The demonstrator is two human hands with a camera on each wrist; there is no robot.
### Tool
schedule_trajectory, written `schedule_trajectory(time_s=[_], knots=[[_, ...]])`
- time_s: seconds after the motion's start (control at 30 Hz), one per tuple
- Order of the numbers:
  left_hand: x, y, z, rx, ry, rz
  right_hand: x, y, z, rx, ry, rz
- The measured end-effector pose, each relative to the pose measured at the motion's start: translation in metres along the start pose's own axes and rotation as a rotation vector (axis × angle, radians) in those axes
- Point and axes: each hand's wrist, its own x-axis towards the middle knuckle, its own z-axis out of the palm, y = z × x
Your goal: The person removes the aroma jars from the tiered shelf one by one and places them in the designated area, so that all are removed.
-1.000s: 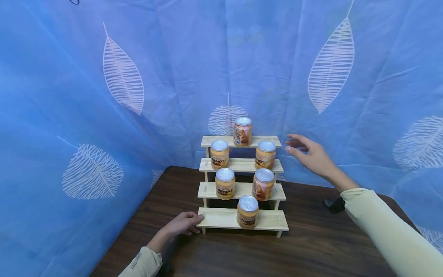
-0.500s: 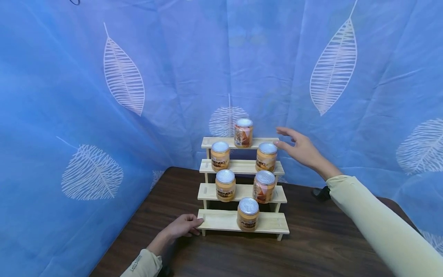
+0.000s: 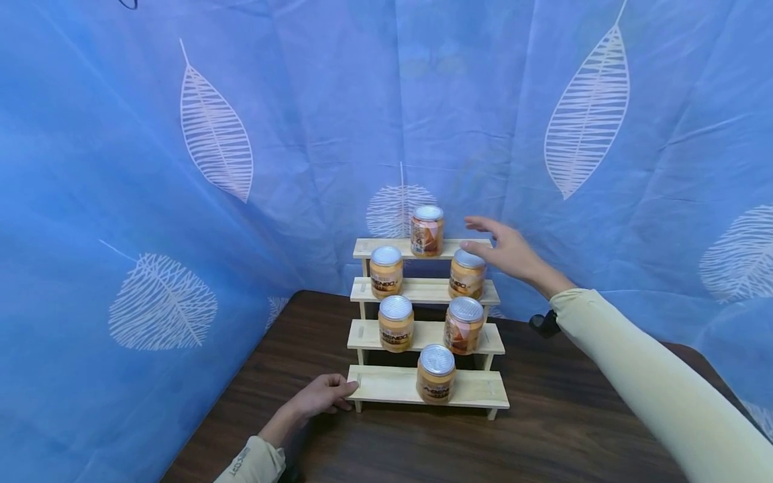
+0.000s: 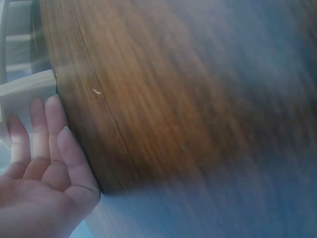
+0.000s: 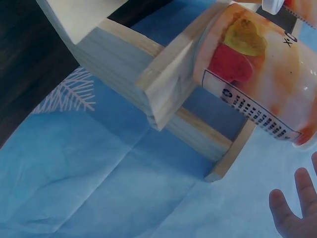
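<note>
A stepped wooden rack (image 3: pixel 386 384) stands on the table, holding several jars with silver lids and orange labels. At its lower left end, my left hand (image 3: pixel 323 394) grips the bottom step, thumb on top and fingers below. The left wrist view shows those fingers (image 4: pixel 38 124) against the pale board. My right hand (image 3: pixel 507 249) is raised at the upper right of the rack, fingers spread and holding nothing. It overlaps the right end of the top step, just above the second-highest step's right jar (image 3: pixel 467 276) and right of the top jar (image 3: pixel 427 233).
The dark wooden table (image 3: pixel 574 416) extends around the rack. A blue cloth with white leaf prints (image 3: pixel 314 134) hangs behind and to the left. Other jars stand at the left of the second-highest step (image 3: pixel 386 274) and on the two lower steps.
My right hand has moved left from beside the rack to over the right end of its top step. The left hand stays at the bottom step; the jars keep their places.
</note>
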Motion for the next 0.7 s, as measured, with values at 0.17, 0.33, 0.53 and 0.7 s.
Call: schedule_trajectory(time_s=[0.17,0.33,0.53,0.7], knots=[[0.001,0.0,0.001,0.004,0.002,-0.006,0.012,-0.006,0.004,0.024,-0.052,0.022],[0.002,0.0,-0.001,0.007,-0.005,-0.013,0.025,-0.013,0.01,-0.003,-0.071,0.009],[0.002,0.0,0.0,0.001,-0.016,-0.003,0.042,-0.014,0.016,-0.017,-0.09,-0.011],[0.0,0.0,-0.001,0.003,-0.021,0.002,0.052,-0.013,0.019,-0.036,-0.107,-0.025]])
